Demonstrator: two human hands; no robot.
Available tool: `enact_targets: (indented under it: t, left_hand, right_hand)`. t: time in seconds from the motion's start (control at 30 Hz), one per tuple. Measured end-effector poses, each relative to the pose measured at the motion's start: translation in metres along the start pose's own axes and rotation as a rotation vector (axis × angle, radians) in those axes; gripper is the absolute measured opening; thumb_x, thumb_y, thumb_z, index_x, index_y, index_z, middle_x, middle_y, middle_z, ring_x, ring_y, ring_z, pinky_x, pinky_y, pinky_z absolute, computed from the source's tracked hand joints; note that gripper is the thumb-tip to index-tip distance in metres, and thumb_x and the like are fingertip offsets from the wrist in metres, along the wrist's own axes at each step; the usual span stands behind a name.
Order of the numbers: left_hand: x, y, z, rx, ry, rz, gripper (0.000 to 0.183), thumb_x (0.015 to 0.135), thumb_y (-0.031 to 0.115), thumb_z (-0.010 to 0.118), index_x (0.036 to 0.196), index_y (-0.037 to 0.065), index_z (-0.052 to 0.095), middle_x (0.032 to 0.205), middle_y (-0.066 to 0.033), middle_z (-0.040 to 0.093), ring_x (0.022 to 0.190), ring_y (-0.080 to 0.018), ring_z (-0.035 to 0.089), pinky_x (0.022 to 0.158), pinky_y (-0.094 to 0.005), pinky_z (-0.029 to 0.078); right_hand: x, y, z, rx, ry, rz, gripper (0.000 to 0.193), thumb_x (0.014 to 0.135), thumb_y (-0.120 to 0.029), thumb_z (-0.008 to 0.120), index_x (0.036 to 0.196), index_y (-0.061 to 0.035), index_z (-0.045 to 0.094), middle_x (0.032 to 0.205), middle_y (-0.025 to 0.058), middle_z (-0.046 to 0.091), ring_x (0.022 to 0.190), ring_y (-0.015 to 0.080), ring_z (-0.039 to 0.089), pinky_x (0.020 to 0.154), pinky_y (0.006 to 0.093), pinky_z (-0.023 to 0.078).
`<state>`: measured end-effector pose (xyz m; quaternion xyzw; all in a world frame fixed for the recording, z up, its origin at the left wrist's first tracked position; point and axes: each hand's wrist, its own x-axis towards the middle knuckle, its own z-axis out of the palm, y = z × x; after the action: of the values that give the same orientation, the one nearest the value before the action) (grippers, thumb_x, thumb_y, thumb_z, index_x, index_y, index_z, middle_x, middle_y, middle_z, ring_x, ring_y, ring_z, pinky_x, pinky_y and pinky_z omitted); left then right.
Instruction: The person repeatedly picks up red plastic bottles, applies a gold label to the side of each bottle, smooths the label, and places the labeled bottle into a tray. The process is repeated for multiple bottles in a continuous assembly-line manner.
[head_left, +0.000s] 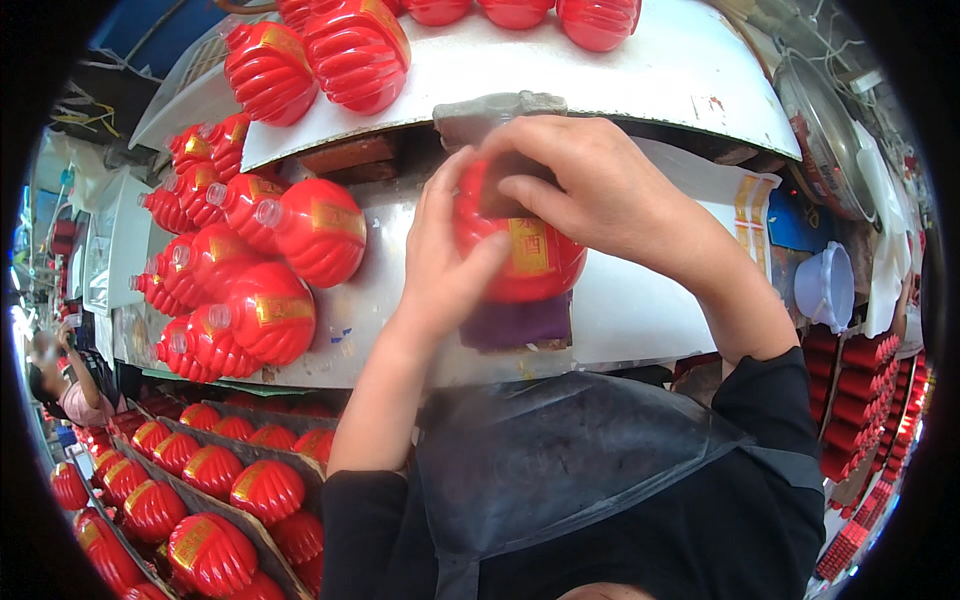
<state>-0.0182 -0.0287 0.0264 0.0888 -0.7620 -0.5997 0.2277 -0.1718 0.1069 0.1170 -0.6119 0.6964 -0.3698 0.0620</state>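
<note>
A ribbed red bottle (555, 265) with a gold label is in front of me, partly covered by my hands. My left hand (445, 235) clasps its left side, with the thumb across the front and the fingers running up along it. Over the top of the bottle, my right hand (590, 180) curls with thumb and forefinger bent together around a dark brown patch, too blurred to name. The bottle's neck is hidden. Beneath the bottle lies a dark purple cloth (515, 325).
Several red bottles (325, 230) with clear necks crowd the left of the table (370, 345). More red bottles (355, 55) stand on a raised white shelf (660, 85). Crates of bottles (215, 550) fill the lower left. A pale bucket (825, 287) is at right. Another person (80, 375) is far left.
</note>
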Motion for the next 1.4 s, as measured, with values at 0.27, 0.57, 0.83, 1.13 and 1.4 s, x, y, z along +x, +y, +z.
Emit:
enact_targets:
  t: [0.27,0.57,0.83,1.13,1.4]
  left_hand:
    - [0.014,0.008,-0.006,-0.337,-0.054,-0.176,0.062,0.096,0.016,0.055,0.154,-0.001,0.040,0.150,-0.0168,0.051,0.140,-0.0256,0.049,0.118,-0.0392,0.038]
    - [0.040,0.001,-0.004,-0.654,-0.130,-0.446,0.025,0.105,0.009,0.047,0.128,0.003,0.054,0.134,-0.0111,0.059,0.124,-0.0181,0.058,0.110,-0.0343,0.045]
    - [0.015,0.019,-0.005,-0.595,-0.143,-0.220,0.054,0.093,0.017,0.069,0.140,0.003,0.047,0.142,-0.0138,0.056,0.133,-0.0225,0.053,0.116,-0.0369,0.041]
    - [0.008,0.043,0.001,-0.235,-0.151,-0.157,0.101,0.073,0.015,0.086,0.159,0.006,0.033,0.142,-0.0165,0.059,0.132,-0.0239,0.057,0.113,-0.0384,0.046]
    - [0.028,0.048,0.006,-0.193,-0.113,-0.185,0.069,0.076,0.014,0.082,0.138,0.003,0.057,0.125,-0.0110,0.067,0.119,-0.0199,0.063,0.104,-0.0350,0.051]
  right_hand:
    - [-0.003,0.027,0.009,-0.278,0.119,-0.216,0.013,0.088,-0.013,0.069,0.100,-0.0076,0.070,0.090,0.0136,0.071,0.085,0.0351,0.071,0.073,0.0450,0.056]
    - [-0.065,-0.003,0.037,-0.137,0.411,-0.118,0.032,0.085,-0.003,0.072,0.116,-0.0046,0.068,0.097,0.0119,0.071,0.084,0.0306,0.072,0.073,0.0396,0.058]
    - [-0.037,0.014,0.011,-0.089,0.374,-0.041,0.032,0.091,-0.004,0.070,0.123,-0.0038,0.066,0.101,0.0155,0.070,0.089,0.0331,0.070,0.078,0.0388,0.057]
    - [-0.042,-0.018,-0.008,-0.102,0.153,-0.106,0.039,0.087,-0.002,0.075,0.125,-0.0032,0.067,0.101,0.0132,0.071,0.089,0.0305,0.072,0.076,0.0362,0.058]
    - [-0.039,-0.006,-0.002,-0.283,0.343,-0.207,0.035,0.083,-0.002,0.077,0.117,-0.0050,0.070,0.095,0.0120,0.071,0.086,0.0304,0.071,0.072,0.0366,0.058]
